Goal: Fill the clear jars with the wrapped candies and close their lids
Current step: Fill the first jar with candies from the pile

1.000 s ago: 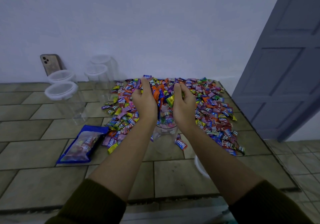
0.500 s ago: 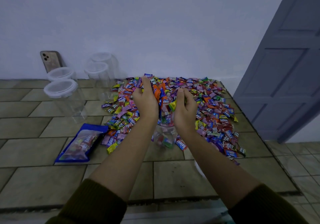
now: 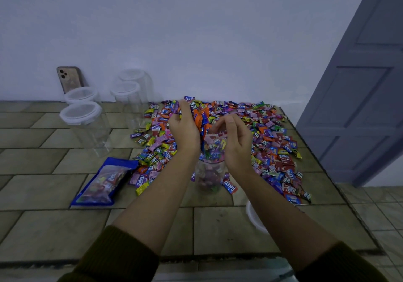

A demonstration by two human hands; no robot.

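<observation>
While the jar (image 3: 209,174) stood part-filled between both wrists, beside the candies (image 3: 272,142) pile, left hand (image 3: 185,129) cupped a bunch over its mouth; right hand (image 3: 237,144) hung loosely curved, gripping nothing. Candies looked light, slippery: scoop two-handed. Jar looked rigid, tippy: hold its wall.

"Relax" on blue bag (image 3: 102,181), also on red wrapper (image 3: 230,187), poss. "Fruit Plus" on another wrapper (image 3: 265,171)
</observation>
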